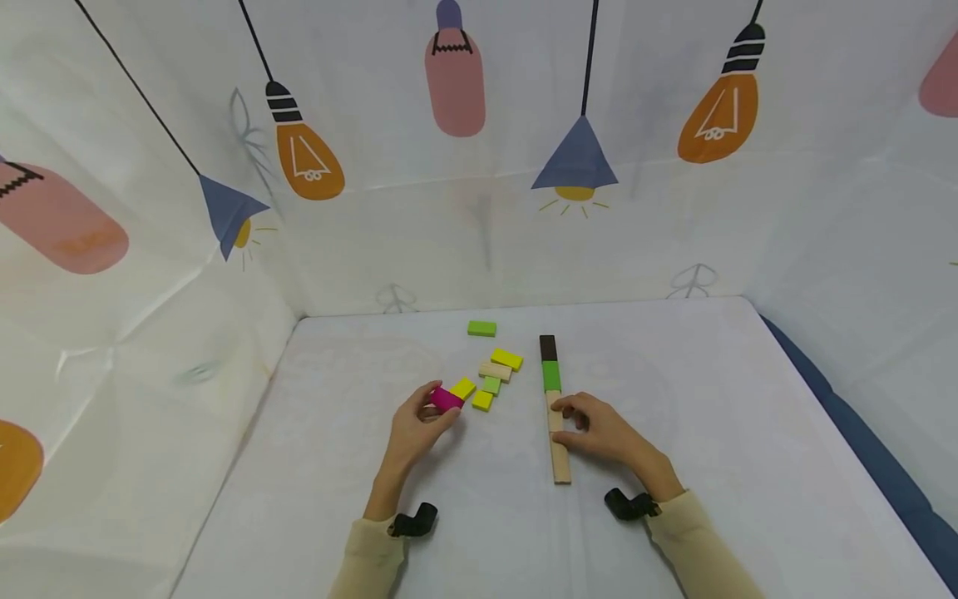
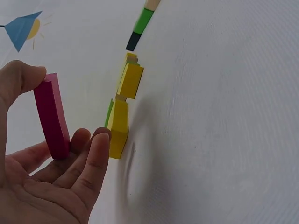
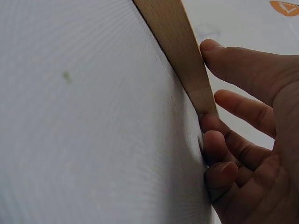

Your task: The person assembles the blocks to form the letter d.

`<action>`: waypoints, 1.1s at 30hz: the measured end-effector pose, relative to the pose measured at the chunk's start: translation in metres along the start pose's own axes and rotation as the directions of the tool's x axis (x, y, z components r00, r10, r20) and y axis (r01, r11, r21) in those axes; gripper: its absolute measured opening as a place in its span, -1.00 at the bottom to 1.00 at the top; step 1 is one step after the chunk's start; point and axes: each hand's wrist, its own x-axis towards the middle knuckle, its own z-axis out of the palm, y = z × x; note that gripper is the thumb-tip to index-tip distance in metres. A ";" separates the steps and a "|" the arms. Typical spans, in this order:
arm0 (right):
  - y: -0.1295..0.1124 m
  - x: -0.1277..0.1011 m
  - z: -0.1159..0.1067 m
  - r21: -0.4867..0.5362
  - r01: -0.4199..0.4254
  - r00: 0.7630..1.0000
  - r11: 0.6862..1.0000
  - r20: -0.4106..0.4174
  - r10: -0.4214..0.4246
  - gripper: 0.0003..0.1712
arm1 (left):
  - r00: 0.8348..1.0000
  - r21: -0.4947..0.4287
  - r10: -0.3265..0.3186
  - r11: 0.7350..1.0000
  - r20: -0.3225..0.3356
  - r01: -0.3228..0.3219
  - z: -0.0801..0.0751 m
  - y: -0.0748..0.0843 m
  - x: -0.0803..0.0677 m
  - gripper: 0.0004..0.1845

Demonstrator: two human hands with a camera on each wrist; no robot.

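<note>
My left hand holds a magenta block off the table, pinched between thumb and fingers, as the left wrist view also shows. Just beyond it lie loose blocks: a yellow block, a second yellow block and a light green block. My right hand rests its thumb and fingertips along a straight row of flat blocks. End to end, the row has a dark block, a green block, and plain wooden blocks nearer me. Its fingers are loosely bent.
Farther back lie a plain wooden block, a yellow block and a lone light green block. All stand on a white-covered table. A white curtain printed with lamps hangs behind and along both sides.
</note>
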 end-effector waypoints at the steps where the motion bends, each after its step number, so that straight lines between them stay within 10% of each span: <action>1: 0.000 0.000 0.000 -0.001 0.002 1.000 1.000 0.000 -0.002 -0.47 | 1.000 0.001 0.015 1.000 0.003 -0.015 0.001 0.001 0.001 -0.28; 33: -0.001 -0.001 0.000 -0.014 0.012 1.000 1.000 -0.009 -0.012 -0.47 | 0.976 0.154 0.192 0.966 0.106 -0.207 0.064 0.033 0.019 -0.42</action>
